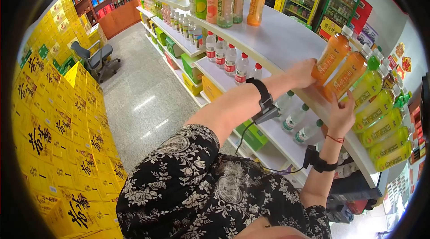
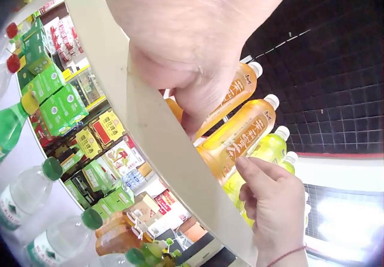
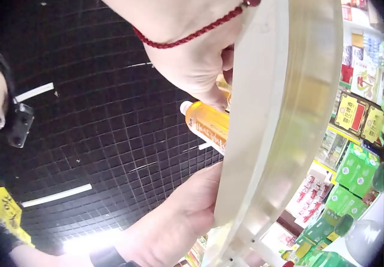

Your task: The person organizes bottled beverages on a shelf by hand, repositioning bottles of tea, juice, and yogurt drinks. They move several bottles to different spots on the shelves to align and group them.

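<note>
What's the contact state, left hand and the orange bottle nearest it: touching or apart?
Touching. Left wrist view: the left hand curls round the base of the orange bottle, with no gap between them. The head view agrees.

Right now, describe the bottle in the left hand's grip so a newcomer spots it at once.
Top white shelf, near end: a row of two orange, then yellow-green bottles. It is the orange bottle at the row's open end, base in the left hand; its orange twin has neighbours both sides.
</note>
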`<act>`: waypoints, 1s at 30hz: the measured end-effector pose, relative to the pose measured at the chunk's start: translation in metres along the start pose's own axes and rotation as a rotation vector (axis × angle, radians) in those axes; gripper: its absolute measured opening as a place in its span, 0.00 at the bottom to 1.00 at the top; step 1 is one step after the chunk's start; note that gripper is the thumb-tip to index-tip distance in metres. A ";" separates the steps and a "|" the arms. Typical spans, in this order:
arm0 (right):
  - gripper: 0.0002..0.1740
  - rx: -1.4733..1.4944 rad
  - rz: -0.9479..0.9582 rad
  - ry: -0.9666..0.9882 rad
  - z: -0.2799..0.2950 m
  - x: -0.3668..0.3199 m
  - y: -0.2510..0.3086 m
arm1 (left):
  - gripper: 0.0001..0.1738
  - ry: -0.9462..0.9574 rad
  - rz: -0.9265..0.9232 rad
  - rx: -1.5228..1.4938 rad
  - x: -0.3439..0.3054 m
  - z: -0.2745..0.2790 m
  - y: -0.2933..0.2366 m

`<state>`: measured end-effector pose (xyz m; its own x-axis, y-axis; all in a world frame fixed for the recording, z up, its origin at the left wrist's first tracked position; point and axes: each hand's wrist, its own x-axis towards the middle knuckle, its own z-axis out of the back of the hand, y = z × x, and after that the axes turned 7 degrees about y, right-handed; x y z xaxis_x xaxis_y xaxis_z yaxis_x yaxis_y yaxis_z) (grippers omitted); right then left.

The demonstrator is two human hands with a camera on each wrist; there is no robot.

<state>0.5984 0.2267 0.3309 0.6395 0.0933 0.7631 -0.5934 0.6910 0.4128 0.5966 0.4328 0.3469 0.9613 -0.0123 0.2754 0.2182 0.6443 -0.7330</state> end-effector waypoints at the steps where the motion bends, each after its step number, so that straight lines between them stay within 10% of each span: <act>1: 0.24 -0.005 0.016 0.007 0.000 0.000 -0.002 | 0.39 -0.037 -0.048 -0.018 0.004 -0.004 0.006; 7: 0.16 0.029 0.070 -0.017 -0.002 -0.001 -0.003 | 0.36 -0.295 0.040 -0.328 -0.002 0.045 0.029; 11: 0.10 0.045 0.096 -0.021 -0.004 -0.003 -0.004 | 0.32 -0.790 0.049 0.070 0.029 0.140 0.097; 30: 0.06 0.035 0.120 -0.033 0.000 -0.006 0.002 | 0.42 -0.540 0.547 0.318 0.085 0.215 0.167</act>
<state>0.5938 0.2271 0.3275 0.5466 0.1503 0.8238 -0.6821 0.6506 0.3339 0.6787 0.7036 0.3821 0.6866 0.6822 0.2514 -0.3927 0.6390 -0.6614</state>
